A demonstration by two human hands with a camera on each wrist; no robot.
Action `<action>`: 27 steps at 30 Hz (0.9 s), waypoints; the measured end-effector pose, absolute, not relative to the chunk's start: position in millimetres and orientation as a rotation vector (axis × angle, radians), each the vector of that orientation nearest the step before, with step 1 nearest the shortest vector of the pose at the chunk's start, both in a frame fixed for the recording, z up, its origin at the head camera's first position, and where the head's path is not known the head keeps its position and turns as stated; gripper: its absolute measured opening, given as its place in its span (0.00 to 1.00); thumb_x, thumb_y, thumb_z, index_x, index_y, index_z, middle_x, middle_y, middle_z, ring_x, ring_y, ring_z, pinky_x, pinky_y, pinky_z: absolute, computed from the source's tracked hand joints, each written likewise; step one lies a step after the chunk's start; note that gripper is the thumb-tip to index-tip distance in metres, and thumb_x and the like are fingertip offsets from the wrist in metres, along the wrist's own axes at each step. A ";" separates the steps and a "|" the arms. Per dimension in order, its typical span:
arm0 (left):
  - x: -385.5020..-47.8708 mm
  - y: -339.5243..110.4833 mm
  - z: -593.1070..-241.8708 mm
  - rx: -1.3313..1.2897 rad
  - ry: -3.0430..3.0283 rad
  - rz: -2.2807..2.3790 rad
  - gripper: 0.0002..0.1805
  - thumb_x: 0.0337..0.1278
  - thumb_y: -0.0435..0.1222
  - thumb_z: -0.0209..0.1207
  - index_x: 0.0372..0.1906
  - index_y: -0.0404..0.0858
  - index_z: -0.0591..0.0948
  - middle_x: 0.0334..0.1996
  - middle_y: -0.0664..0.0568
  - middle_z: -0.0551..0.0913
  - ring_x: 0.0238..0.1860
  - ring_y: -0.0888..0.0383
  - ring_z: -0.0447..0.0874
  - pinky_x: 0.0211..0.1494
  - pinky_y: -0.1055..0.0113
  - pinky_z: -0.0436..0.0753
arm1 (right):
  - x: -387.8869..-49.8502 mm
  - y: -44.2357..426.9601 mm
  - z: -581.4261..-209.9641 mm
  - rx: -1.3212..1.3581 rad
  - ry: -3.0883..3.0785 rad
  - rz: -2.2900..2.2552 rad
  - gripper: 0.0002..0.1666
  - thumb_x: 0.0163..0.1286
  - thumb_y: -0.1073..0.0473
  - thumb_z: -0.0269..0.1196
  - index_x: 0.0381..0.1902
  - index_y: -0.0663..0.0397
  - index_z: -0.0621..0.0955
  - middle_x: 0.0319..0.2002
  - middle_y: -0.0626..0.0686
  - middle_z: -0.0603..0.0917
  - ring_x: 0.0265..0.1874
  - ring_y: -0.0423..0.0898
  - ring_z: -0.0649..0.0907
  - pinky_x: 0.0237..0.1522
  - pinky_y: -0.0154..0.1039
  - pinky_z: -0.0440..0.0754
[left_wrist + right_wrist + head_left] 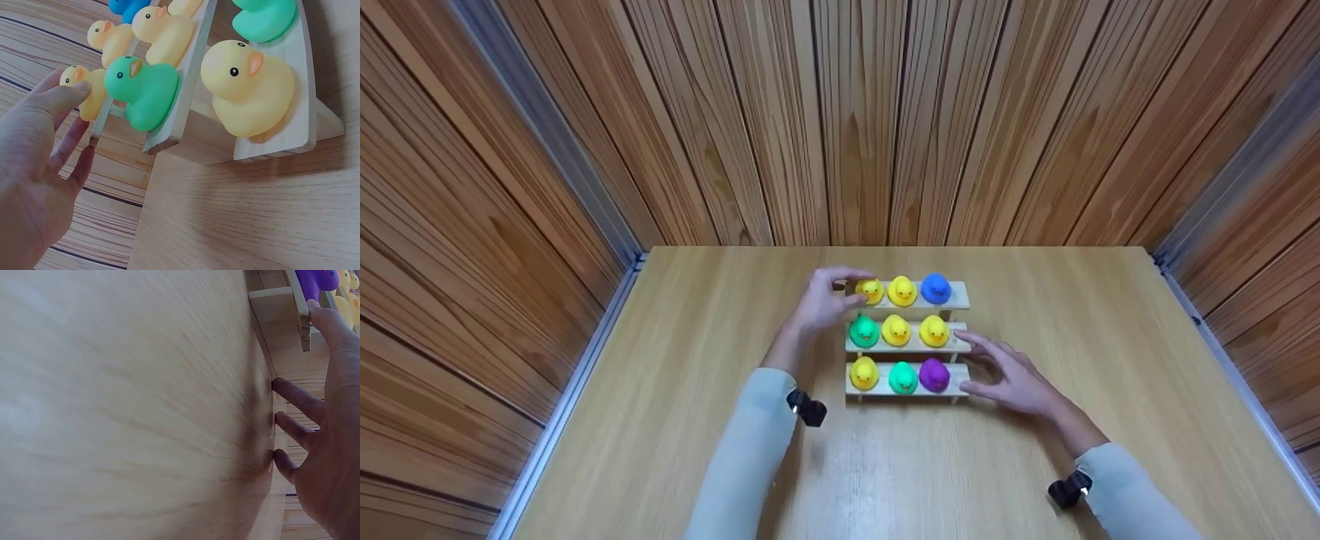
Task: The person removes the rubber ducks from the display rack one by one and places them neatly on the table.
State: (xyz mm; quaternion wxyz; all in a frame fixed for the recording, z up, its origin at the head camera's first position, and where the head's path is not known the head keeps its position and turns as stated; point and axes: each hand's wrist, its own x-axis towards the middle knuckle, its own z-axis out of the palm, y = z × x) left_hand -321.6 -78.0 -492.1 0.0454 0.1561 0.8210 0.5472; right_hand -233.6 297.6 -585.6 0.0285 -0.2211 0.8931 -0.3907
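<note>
The left hand (823,301) pinches the yellow duck (871,291) topmost left on the shelf (958,295); the right hand (1020,381), fingers spread, touches its right end.

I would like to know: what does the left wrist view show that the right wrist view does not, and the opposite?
Only the left wrist view: the left hand pinching a yellow duck, the green ducks and the blue duck.
Only the right wrist view: the right hand and the purple duck.
Both: yellow ducks, parts of the wooden stand, the tabletop and the plank wall.
</note>
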 end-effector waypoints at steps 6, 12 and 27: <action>-321.3 -78.5 -489.7 0.479 2.493 1.686 0.17 0.77 0.32 0.70 0.64 0.46 0.92 0.66 0.49 0.92 0.72 0.39 0.84 0.82 0.42 0.80 | -234.1 297.4 -585.6 -0.682 2.741 -1.213 0.51 0.75 0.46 0.78 0.88 0.32 0.67 0.78 0.58 0.82 0.76 0.65 0.82 0.78 0.83 0.70; -322.5 -79.4 -483.7 0.513 2.508 1.707 0.17 0.77 0.32 0.70 0.65 0.41 0.90 0.65 0.47 0.92 0.70 0.42 0.84 0.83 0.39 0.79 | -235.0 296.5 -585.0 -0.664 2.742 -1.211 0.51 0.74 0.46 0.78 0.88 0.30 0.67 0.77 0.57 0.83 0.76 0.65 0.82 0.78 0.83 0.66; -323.2 -98.5 -480.6 0.478 2.553 1.687 0.17 0.78 0.32 0.69 0.65 0.42 0.90 0.66 0.46 0.91 0.72 0.44 0.83 0.85 0.38 0.75 | -234.9 297.4 -585.8 -0.660 2.733 -1.207 0.51 0.76 0.45 0.77 0.89 0.27 0.65 0.78 0.56 0.82 0.78 0.65 0.80 0.79 0.85 0.65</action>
